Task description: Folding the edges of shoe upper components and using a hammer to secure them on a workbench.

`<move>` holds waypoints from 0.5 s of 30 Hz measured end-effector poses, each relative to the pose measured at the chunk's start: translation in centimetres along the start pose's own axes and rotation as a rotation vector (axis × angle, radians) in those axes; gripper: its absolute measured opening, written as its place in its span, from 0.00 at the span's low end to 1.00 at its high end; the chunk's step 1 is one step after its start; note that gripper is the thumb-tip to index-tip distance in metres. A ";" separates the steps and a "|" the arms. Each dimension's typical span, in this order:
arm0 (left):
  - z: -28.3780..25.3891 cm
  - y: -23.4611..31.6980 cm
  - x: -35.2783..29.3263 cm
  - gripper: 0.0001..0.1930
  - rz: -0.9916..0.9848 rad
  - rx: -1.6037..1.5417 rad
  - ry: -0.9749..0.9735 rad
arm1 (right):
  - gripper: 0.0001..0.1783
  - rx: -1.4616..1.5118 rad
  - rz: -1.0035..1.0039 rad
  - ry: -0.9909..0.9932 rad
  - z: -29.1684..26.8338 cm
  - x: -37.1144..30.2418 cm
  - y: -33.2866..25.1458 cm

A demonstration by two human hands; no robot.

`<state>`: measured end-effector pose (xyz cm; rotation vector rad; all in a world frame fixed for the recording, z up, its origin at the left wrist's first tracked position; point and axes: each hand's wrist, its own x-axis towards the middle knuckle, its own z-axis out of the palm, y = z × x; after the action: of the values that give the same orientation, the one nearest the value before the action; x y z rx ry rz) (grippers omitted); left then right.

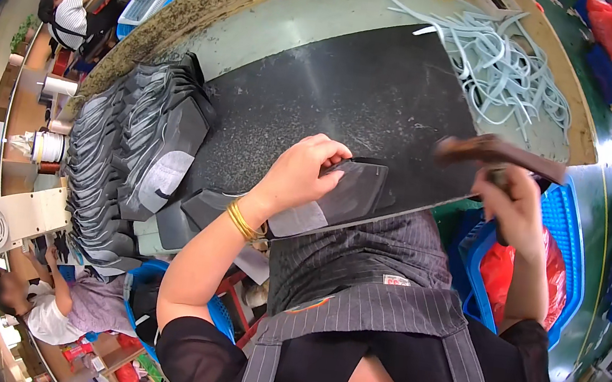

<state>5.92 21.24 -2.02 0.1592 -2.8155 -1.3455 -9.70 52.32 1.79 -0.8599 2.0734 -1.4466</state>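
Observation:
My left hand (pixel 306 176) pinches the folded upper edge of a dark grey fabric piece (pixel 357 186) with a lighter grey patch. The piece lies at the near edge of a black board (pixel 321 77). Raised above the board's right edge, my right hand (pixel 509 202) grips a hammer (pixel 504 151) by its handle; the head is smeared by motion. Left of the board stand overlapping rows of similar dark grey pieces (pixel 164 149). Another such piece (pixel 203 208) lies beside my left wrist, partly hidden by my forearm.
A heap of pale blue strips (pixel 504 66) covers the far right of the bench. A blue basket (pixel 571 264) with red plastic bags (pixel 499 282) stands by my right arm. Another blue basket (pixel 144 278) is at lower left. Two people (pixel 66 306) work along the left side.

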 end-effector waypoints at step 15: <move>-2.0 -2.2 2.3 0.07 0.173 0.017 -0.154 | 0.23 -0.673 -0.291 -0.589 8.0 5.5 -4.7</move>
<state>3.92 18.08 -2.47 -0.1924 -2.8831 -1.3510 -7.00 42.02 3.44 -1.6642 2.0006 -0.4606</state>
